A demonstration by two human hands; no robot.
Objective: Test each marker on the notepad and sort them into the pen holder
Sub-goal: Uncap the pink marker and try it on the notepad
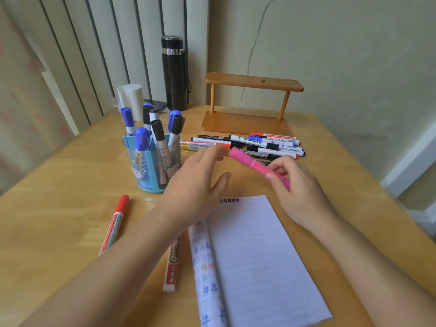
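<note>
My right hand (298, 187) pinches a pink marker (250, 162) near its lower end and holds it slanted above the top of the notepad (259, 260). The fingers of my left hand (195, 182) hover apart just beside the marker's upper left end; whether they touch it is unclear. The open notepad lies in front of me with small blue test marks along its top edge. A blue translucent pen holder (151, 166) at the left holds several blue and black capped markers. A pile of markers (247, 145) lies behind my hands.
A red marker (115, 223) and a second red-labelled marker (172, 265) lie on the wooden table left of the notepad. A small wooden shelf (252, 102), a black flask (175, 74) and a white roll (132, 100) stand at the back by the wall.
</note>
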